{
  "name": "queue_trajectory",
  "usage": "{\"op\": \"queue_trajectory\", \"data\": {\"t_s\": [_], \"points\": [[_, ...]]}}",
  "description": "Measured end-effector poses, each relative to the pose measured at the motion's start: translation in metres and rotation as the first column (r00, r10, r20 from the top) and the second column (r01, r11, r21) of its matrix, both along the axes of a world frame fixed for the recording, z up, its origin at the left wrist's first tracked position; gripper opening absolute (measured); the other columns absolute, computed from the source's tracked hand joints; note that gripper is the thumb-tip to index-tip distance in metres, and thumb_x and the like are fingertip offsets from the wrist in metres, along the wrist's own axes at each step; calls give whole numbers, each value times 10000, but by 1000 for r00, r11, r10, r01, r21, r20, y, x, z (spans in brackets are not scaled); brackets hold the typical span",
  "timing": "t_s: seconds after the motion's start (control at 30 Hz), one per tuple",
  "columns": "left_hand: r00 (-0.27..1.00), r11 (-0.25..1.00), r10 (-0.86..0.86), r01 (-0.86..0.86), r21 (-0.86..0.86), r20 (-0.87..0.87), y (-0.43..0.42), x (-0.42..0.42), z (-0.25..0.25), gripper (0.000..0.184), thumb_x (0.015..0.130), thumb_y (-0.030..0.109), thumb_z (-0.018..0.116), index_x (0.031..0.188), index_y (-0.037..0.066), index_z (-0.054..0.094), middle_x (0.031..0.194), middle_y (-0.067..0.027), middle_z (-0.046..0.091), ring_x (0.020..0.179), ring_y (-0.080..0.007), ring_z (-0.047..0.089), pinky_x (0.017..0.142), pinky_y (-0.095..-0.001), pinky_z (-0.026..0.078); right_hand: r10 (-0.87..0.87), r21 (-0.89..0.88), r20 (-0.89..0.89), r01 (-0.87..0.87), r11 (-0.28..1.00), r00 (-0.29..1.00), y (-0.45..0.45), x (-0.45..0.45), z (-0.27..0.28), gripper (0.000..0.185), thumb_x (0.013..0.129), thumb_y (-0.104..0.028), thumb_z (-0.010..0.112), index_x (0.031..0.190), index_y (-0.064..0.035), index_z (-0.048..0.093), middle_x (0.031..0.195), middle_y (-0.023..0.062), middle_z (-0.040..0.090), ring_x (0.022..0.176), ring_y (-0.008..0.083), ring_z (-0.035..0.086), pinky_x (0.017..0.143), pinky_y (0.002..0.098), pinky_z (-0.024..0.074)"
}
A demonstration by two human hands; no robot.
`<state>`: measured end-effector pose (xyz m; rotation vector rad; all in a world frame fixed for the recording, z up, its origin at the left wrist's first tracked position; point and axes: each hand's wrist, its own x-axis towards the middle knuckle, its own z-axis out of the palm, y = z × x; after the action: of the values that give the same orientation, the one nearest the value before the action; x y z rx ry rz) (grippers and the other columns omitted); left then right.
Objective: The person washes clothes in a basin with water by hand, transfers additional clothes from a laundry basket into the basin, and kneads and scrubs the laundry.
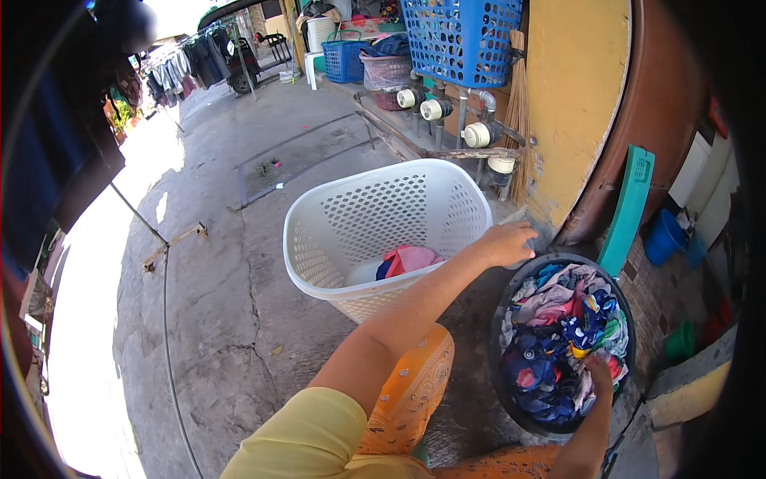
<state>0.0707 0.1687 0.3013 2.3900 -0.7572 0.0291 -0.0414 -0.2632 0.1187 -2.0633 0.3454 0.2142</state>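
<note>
My left hand (511,243) hovers between the white laundry basket (456,231) and the dark round tub (496,351). Its fingers are loosely bent and apart, with nothing visible in them. The tub is full of bunched clothes (550,335) in navy, pink, white and other colours. Down at the tub's right side, my right hand (598,374) grips a garment (586,391) among the pile; its fingertips are partly hidden. A small pink, red and blue cloth (405,260) lies at the bottom of the white basket.
A teal plastic piece (629,211) stands upright behind the tub. Pipes with water meters (479,134) line the yellow wall, below a blue basket (463,40). Clothes hang on racks (179,72) at far left. A blue bucket (665,237) sits at right.
</note>
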Motion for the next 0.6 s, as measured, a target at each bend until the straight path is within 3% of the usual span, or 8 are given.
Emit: {"op": "queue_trajectory", "data": {"t_s": [0.1,0.27,0.33,0.4,0.47,0.5,0.53,0.6], "points": [[950,970,243,-241,-38,193,76,10,2,294,786,177,492,1042,40,533,1106,-112,533,1023,-241,505,866,-342,389,3,-177,26,2,984,1000,2,-1,-7,235,708,-117,518,899,14,559,825,43,560,783,148,505,709,262,388],[908,889,419,-403,-218,28,175,13,-46,224,788,117,470,965,27,575,897,-104,618,857,-241,583,771,-311,439,71,-289,64,-49,956,995,44,12,21,265,725,-110,504,951,20,548,846,103,573,809,167,519,734,261,396],[889,859,437,-457,-230,-136,197,7,-94,232,777,109,476,970,23,570,931,-116,612,858,-239,582,758,-309,439,93,-156,357,-39,987,929,81,31,37,250,775,-124,489,978,12,544,874,115,570,842,168,522,759,260,392],[905,905,425,-425,-5,-26,200,-1,-133,188,754,138,483,877,71,610,877,-115,619,792,-267,591,691,-344,455,125,-159,398,-66,985,909,130,47,64,302,822,-151,482,1085,-4,496,1001,116,564,927,193,527,804,269,394],[899,920,351,-278,277,-262,191,0,-152,208,733,149,505,882,63,621,904,-132,615,812,-285,589,683,-356,458,139,37,402,-168,985,905,181,61,75,379,836,-216,491,1153,-14,447,1112,126,510,1015,194,480,847,271,367],[886,867,389,-259,426,-252,176,-5,-157,218,724,153,513,887,61,626,914,-132,615,828,-284,591,679,-362,461,193,34,452,-233,972,871,198,75,62,462,849,-300,474,1215,-31,387,1181,126,450,1070,198,432,878,290,340],[876,792,423,-235,564,-230,161,-13,-154,230,716,157,521,892,60,632,924,-131,615,844,-282,593,675,-368,464,116,125,249,-150,981,962,242,62,99,502,863,-368,427,1260,-73,344,1218,121,416,1086,227,414,894,310,326],[871,679,434,-150,719,-228,134,-44,-129,244,732,128,483,913,82,641,923,-126,619,856,-262,599,666,-395,473,109,188,157,-138,972,982,280,76,99,688,792,-596,362,1313,-161,253,1264,87,362,980,233,456,793,413,360]]}}
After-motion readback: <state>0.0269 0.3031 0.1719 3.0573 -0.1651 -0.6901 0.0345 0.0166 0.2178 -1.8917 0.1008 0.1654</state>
